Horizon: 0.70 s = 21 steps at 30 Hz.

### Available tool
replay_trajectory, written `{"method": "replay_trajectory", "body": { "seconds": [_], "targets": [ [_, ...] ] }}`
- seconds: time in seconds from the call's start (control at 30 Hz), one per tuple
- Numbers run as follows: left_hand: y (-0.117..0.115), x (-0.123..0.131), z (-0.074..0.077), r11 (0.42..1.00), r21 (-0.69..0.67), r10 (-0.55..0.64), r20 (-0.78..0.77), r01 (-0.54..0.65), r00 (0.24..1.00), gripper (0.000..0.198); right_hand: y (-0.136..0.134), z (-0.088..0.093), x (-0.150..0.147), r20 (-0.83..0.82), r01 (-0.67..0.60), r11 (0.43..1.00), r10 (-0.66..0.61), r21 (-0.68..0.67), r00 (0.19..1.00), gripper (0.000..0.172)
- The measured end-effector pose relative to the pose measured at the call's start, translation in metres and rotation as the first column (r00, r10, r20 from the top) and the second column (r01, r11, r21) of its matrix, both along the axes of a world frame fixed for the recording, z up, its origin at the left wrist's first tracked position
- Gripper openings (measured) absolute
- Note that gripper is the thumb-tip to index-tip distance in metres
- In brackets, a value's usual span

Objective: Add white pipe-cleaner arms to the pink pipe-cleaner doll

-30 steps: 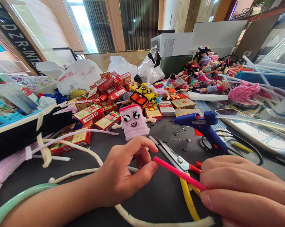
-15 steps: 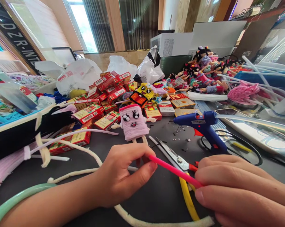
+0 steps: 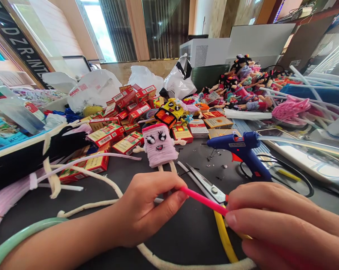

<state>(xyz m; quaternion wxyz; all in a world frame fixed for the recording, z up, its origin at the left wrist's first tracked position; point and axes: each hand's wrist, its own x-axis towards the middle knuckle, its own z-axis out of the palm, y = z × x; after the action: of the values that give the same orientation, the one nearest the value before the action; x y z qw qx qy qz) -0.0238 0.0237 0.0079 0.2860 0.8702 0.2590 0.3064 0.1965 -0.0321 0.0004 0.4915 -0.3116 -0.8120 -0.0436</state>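
Between my two hands a bright pink pipe cleaner (image 3: 204, 200) is stretched, sloping down to the right. My left hand (image 3: 149, 206) pinches its upper end between thumb and index finger. The fingers of my right hand (image 3: 282, 221) are closed on its lower part, and more pink shows beneath them. Just beyond my left hand lies a pale pink figure (image 3: 159, 146) with a stitched face, small arms and legs. Open-bladed scissors (image 3: 211, 189) rest on the table between the hands, their handles partly hidden by my right hand.
A blue glue gun (image 3: 242, 150) lies at the right with its cable. Red boxes (image 3: 104, 135) are heaped behind the figure. A pile of small dolls (image 3: 242, 86) stands at the back right. Cream pipe cleaners (image 3: 87, 205) and a yellow one (image 3: 225, 240) cross the dark table (image 3: 197, 243).
My right hand has moved slightly left along the pink pipe cleaner, so the stretch between the hands is shorter. My left hand has barely moved.
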Motion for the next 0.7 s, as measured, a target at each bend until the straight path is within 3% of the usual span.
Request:
{"method": "replay_trajectory", "body": {
  "seconds": [0.17,0.3,0.5,0.7],
  "targets": [
    [-0.001,-0.001,0.002,1.000,-0.003,-0.029,-0.072,0.029,0.997,0.020,0.000,-0.001,0.009,0.149,0.000,0.999,0.007,-0.049,0.989,0.016],
    [-0.001,-0.001,0.001,0.999,0.023,-0.044,-0.081,0.046,0.996,0.018,0.004,0.005,0.009,0.258,-0.017,0.999,0.024,-0.030,0.966,0.009],
    [0.000,-0.002,-0.001,0.993,0.084,-0.077,-0.057,0.081,0.995,0.016,0.012,0.011,-0.003,0.170,-0.010,0.993,-0.010,0.117,0.985,0.023],
    [0.000,-0.001,0.000,0.994,0.082,-0.069,-0.049,0.073,0.996,0.016,0.012,0.013,-0.001,0.238,-0.051,0.995,0.030,0.084,0.971,0.021]
  ]
}}
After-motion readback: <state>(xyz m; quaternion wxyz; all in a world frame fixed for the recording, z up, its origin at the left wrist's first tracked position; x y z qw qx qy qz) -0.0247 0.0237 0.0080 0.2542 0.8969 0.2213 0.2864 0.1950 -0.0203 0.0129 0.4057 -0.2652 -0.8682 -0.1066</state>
